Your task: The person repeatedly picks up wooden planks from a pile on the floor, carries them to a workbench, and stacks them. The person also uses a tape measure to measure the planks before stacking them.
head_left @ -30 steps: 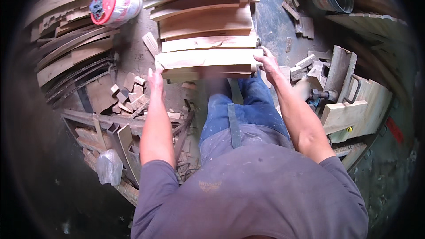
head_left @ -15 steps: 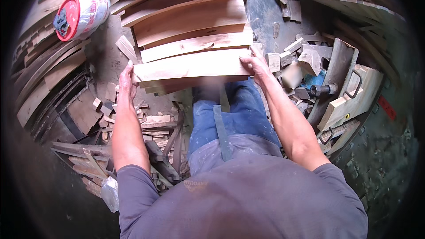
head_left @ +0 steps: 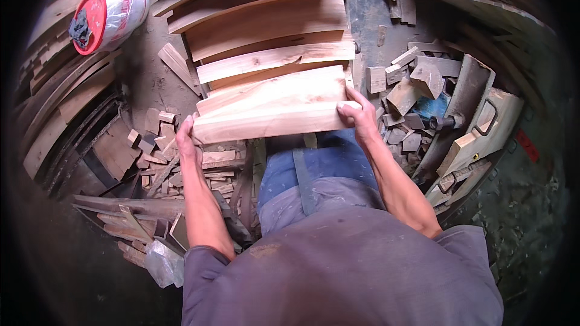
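between the two hands, over the blue-trousered knees, sits a pale wooden board [head_left: 272,111], held by its short ends. the left hand [head_left: 186,139] has its fingers curled round the left end, thumb on the near edge; the right hand [head_left: 357,118] clamps the right end, fingertips [head_left: 345,107] hooked over the top face. both sets of fingers are closed on the wood, none spread free.

just beyond the fingertips lies a stack of curved planks [head_left: 266,24], fanned out and overlapping, and the held board rests against or just above the nearest one; i cannot tell whether it touches. to the outside of the left fingers is a litter of small offcuts [head_left: 160,145]; to the outside of the right fingers are chunkier wood blocks [head_left: 417,84] and a handsaw [head_left: 483,127]. far past the left hand a red-lidded plastic jar [head_left: 106,17] lies on its side.

to my eye the step in hand is lifting one board off the pile. the next move calls for an even grip at both ends, keeping the board level and clearing the knees and the offcuts.
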Available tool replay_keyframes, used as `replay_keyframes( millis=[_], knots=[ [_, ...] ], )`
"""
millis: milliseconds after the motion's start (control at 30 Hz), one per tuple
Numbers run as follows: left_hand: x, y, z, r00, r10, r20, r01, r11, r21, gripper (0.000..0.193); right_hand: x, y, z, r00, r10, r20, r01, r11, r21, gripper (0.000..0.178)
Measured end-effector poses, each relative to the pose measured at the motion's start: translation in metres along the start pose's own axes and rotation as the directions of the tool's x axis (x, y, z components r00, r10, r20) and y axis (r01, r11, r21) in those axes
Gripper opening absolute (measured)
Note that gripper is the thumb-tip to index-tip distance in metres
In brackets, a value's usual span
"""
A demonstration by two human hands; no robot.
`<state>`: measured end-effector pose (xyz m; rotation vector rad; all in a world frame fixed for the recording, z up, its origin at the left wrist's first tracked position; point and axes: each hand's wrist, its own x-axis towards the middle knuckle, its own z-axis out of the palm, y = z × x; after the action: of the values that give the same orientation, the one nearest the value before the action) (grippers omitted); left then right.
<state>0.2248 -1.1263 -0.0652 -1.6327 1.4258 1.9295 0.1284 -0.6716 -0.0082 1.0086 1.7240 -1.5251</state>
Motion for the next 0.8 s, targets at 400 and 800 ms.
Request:
replay_keyframes(
  millis=[400,800],
  knots=[
    [-0.031,-0.003,0.022,0.999,0.037,-0.02,-0.036,0.996,0.078,0.083,-0.003,0.005,-0.03,0.998,0.058,0.035,-0.06,0.997,0.039,0.088],
    [0.026,0.008,0.042,0.996,0.005,0.092,-0.024,0.979,0.204,0.097,0.058,-0.003,-0.032,0.981,0.127,0.146,-0.118,0.991,-0.067,0.083]
  ],
)
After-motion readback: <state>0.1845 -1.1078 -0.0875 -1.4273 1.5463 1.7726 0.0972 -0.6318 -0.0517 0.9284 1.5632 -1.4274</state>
